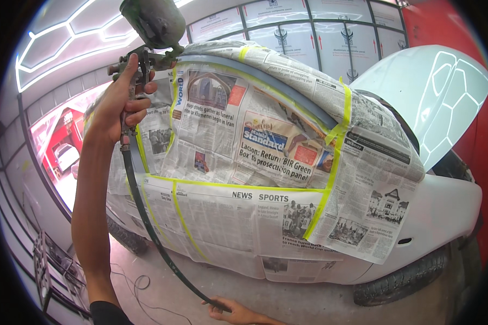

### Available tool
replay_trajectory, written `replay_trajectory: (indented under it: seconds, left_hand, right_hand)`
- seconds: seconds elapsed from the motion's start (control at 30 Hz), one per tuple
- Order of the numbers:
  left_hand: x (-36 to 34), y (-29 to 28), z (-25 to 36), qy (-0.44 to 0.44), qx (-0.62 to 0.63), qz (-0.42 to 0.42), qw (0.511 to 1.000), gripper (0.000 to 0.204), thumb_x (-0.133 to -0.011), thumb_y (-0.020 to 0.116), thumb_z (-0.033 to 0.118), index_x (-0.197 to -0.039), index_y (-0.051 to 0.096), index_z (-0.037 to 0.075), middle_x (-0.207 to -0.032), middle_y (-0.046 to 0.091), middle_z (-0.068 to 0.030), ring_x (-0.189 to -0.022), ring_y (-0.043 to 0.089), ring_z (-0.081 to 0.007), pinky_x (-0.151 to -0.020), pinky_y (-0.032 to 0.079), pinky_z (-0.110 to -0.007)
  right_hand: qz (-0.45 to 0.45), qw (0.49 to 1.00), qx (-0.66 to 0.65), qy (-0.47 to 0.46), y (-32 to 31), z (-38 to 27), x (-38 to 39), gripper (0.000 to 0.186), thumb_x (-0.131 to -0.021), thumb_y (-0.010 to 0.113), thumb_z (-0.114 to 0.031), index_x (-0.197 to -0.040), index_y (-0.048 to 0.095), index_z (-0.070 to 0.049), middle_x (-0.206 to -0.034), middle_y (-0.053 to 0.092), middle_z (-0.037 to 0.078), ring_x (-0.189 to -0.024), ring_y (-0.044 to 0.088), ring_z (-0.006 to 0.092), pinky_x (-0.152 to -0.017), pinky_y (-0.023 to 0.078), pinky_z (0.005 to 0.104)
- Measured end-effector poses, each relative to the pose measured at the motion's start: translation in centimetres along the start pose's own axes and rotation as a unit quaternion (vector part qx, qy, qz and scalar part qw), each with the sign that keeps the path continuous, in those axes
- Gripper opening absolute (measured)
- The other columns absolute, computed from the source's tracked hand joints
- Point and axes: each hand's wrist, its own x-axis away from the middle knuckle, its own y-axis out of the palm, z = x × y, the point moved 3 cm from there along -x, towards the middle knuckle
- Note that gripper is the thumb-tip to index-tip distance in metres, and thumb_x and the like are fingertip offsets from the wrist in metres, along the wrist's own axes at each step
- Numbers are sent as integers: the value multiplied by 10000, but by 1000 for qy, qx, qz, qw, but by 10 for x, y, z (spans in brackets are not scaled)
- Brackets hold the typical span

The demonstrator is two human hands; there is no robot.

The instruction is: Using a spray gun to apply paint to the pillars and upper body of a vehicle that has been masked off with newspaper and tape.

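My left hand [126, 100], raised at the upper left, is wrapped round the handle of a spray gun [145, 64]. A dark, paint-stained cup [156, 24] sits on top of the gun, whose front faces the car's roof edge. From the handle's foot a dark air hose [149, 227] curves down to the lower middle. There my right hand [225, 311] is closed round the hose. Beside the gun, a bare grey roof-rail strip [265, 81] arches between newspaper sheets [211, 141] and yellow-green masking tape [249, 187] that cover the car's side.
The white car's front fender [444, 208] and tyre [401, 284] stand at the right, under a raised bonnet [423, 103]. A thin cable [141, 281] lies looped on the floor. A dark metal rack [43, 265] stands at the left. Wrapped panels [282, 40] line the back wall.
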Motion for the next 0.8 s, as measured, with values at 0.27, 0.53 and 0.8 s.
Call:
replay_trajectory:
  seconds: [0.27, 0.53, 0.8]
  left_hand:
    - [4, 7, -5, 0, -8, -4, 1000, 485, -942, 473, 528, -970, 507, 45, -737, 489, 14, -388, 269, 9, -269, 218, -169]
    - [14, 10, -2, 30, -75, 53, 995, 513, -925, 488, 553, -997, 521, 46, -738, 501, 6, -413, 272, 0, -307, 214, -181]
    - [33, 27, -8, -28, -6, -20, 999, 494, -949, 448, 534, -980, 511, 45, -714, 472, 14, -371, 264, 7, -264, 196, -173]
  right_hand:
    - [-1, 999, -32, 17, 1, 2, 5, 411, -934, 603, -232, -1301, 488, -86, -922, 522, -49, -803, 414, 53, -756, 377, 208]
    - [10, 1000, 23, 9, -7, -1, 6, 402, -928, 610, -244, -1283, 499, -91, -917, 525, -51, -784, 416, 48, -739, 378, 203]
    - [-35, 997, 4, 65, 9, 9, 12, 391, -926, 606, -251, -1266, 505, -87, -871, 512, -59, -765, 403, 51, -721, 373, 208]
